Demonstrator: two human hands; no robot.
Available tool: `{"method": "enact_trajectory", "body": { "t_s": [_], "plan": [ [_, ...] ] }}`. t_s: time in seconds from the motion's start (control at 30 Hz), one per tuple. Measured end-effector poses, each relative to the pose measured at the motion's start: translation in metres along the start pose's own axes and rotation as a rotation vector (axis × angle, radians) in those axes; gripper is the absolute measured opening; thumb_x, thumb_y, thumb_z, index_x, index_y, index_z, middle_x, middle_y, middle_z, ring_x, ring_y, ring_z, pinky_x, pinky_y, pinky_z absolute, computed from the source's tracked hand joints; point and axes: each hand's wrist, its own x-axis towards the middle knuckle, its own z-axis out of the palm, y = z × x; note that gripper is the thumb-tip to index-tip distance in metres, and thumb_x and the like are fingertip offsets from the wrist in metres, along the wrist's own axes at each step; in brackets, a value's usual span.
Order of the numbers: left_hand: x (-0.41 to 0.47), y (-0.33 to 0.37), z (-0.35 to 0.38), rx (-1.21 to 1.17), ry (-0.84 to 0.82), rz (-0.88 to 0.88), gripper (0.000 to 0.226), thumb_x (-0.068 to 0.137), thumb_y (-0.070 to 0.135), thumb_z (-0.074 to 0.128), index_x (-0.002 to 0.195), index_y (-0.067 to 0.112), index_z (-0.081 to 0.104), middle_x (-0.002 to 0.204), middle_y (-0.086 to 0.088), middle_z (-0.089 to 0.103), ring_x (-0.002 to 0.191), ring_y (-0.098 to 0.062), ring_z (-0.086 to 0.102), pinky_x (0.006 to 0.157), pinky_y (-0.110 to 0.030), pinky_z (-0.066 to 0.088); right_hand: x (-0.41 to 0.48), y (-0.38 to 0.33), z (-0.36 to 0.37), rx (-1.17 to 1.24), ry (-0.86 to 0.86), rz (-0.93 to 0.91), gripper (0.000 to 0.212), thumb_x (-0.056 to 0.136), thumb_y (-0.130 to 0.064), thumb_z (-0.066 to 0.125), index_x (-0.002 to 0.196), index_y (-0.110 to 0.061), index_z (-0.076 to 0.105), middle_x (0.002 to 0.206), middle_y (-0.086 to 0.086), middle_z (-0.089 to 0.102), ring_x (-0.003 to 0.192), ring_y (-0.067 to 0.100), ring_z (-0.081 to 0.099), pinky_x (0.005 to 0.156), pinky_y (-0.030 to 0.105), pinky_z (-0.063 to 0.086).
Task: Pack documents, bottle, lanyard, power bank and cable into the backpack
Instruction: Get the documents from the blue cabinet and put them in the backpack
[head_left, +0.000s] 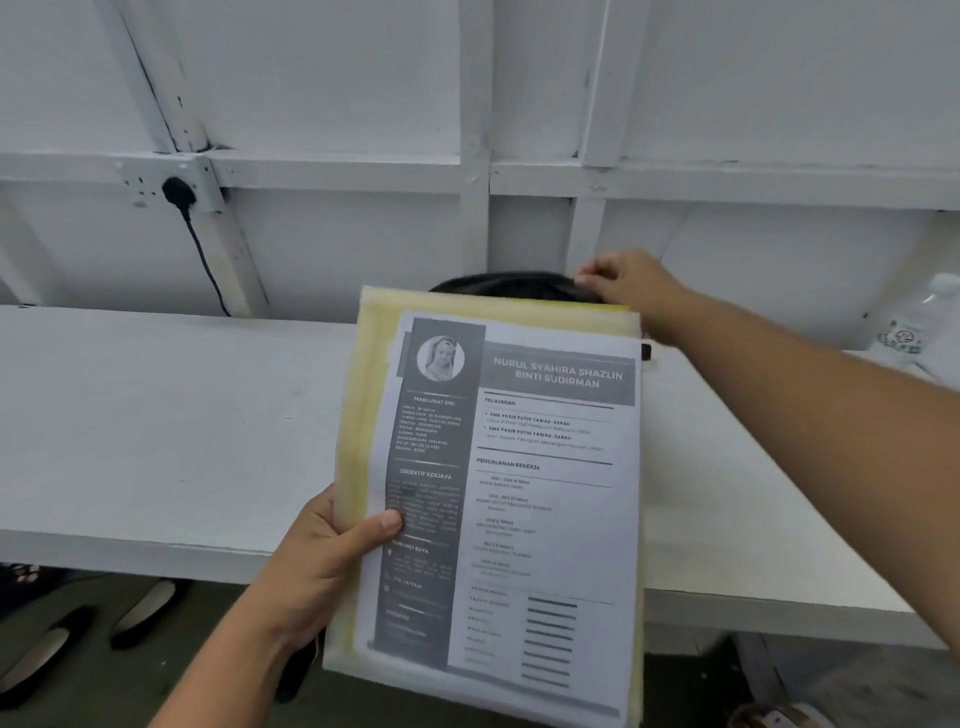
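Observation:
My left hand (332, 561) grips a stack of documents (519, 493) by its left edge, thumb on top: a printed grey and white sheet over yellowish papers, held up above the white table (156, 415). Behind the stack, only the top of a black backpack (509, 286) shows. My right hand (623, 283) reaches over and pinches the backpack's top edge. A clear plastic bottle (930, 332) stands at the far right. Lanyard, power bank and cable are not visible.
A white framed wall (467, 130) rises behind the table, with a socket and a black plug (179, 191) whose cord hangs down. Dark shoes (57, 644) lie on the floor under the table's front edge.

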Motion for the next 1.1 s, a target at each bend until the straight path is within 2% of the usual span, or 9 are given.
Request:
{"method": "enact_trajectory", "body": {
  "t_s": [0.1,0.2,0.4,0.57,0.67,0.8,0.93,1.0,1.1],
  "plan": [
    [0.004,-0.012,0.001,-0.032,0.007,-0.120,0.052,0.071,0.022,0.085,0.118,0.006,0.070,0.119,-0.029,0.070,0.103,-0.047,0.070,0.088,-0.055,0.059,0.015,-0.007,-0.011,0.017,0.098,0.026,0.011,0.098,-0.017,0.061,0.093,-0.018,0.071,0.089,0.001,0.066,0.083,0.012,0.057,0.079,0.023,0.043],
    [0.014,-0.021,0.002,0.003,-0.002,-0.272,0.048,0.082,0.018,0.082,0.126,0.006,0.065,0.121,-0.029,0.069,0.109,-0.050,0.067,0.096,-0.062,0.053,0.018,-0.015,-0.015,0.027,0.105,0.034,0.022,0.099,-0.020,0.060,0.078,-0.025,0.065,0.082,-0.006,0.062,0.075,0.005,0.055,0.066,0.018,0.042],
    [0.048,-0.012,0.016,0.122,0.105,-0.482,0.032,0.092,0.014,0.072,0.122,0.005,0.065,0.108,-0.023,0.076,0.096,-0.041,0.074,0.085,-0.053,0.059,0.009,-0.016,-0.011,0.014,0.088,-0.067,0.017,0.098,-0.019,0.061,0.084,-0.025,0.068,0.083,-0.005,0.068,0.077,0.008,0.060,0.071,0.020,0.043],
    [0.086,0.012,0.030,0.297,0.205,-0.527,0.046,0.085,0.022,0.080,0.118,-0.004,0.062,0.096,-0.019,0.078,0.087,-0.035,0.077,0.084,-0.050,0.061,-0.005,-0.016,-0.009,-0.066,0.047,-0.152,0.013,0.099,-0.019,0.060,0.092,-0.022,0.070,0.081,-0.011,0.066,0.076,0.004,0.058,0.073,0.020,0.042],
    [0.111,0.021,0.038,0.442,0.329,-0.389,0.051,0.084,0.026,0.083,0.115,-0.004,0.055,0.100,-0.009,0.066,0.089,-0.023,0.061,0.079,-0.035,0.048,-0.011,-0.013,-0.007,-0.076,0.049,-0.170,0.013,0.099,-0.018,0.059,0.094,-0.020,0.071,0.083,-0.010,0.066,0.078,0.006,0.059,0.074,0.021,0.043],
    [0.145,0.011,0.036,0.634,0.497,-0.060,0.065,0.078,0.029,0.087,0.128,0.007,0.052,0.129,-0.011,0.058,0.105,-0.023,0.055,0.084,-0.033,0.043,-0.011,-0.007,-0.007,-0.053,0.074,-0.179,0.013,0.099,-0.017,0.060,0.093,-0.018,0.072,0.082,-0.006,0.067,0.077,0.009,0.059,0.074,0.022,0.044],
    [0.155,-0.008,0.041,0.974,0.471,0.006,0.071,0.086,0.043,0.076,0.143,0.012,0.048,0.146,-0.011,0.050,0.130,-0.029,0.051,0.103,-0.040,0.045,-0.008,0.001,-0.004,-0.044,0.092,-0.174,0.012,0.098,-0.017,0.061,0.093,-0.018,0.072,0.084,-0.003,0.068,0.078,0.010,0.060,0.077,0.024,0.048],
    [0.137,-0.015,0.045,1.209,0.374,0.170,0.072,0.086,0.051,0.071,0.147,0.022,0.045,0.151,-0.007,0.043,0.138,-0.027,0.043,0.110,-0.045,0.040,-0.008,0.005,-0.005,-0.039,0.099,-0.174,0.012,0.098,-0.017,0.061,0.094,-0.017,0.072,0.085,-0.002,0.069,0.079,0.010,0.060,0.079,0.025,0.048],
    [0.095,-0.026,0.048,1.430,-0.048,0.436,0.065,0.090,0.056,0.065,0.148,0.038,0.044,0.155,0.007,0.042,0.143,-0.016,0.037,0.117,-0.041,0.035,-0.007,0.010,-0.006,-0.046,0.095,-0.183,0.011,0.097,-0.018,0.061,0.093,-0.018,0.071,0.079,-0.006,0.066,0.073,0.007,0.058,0.074,0.023,0.046]
  ]
}}
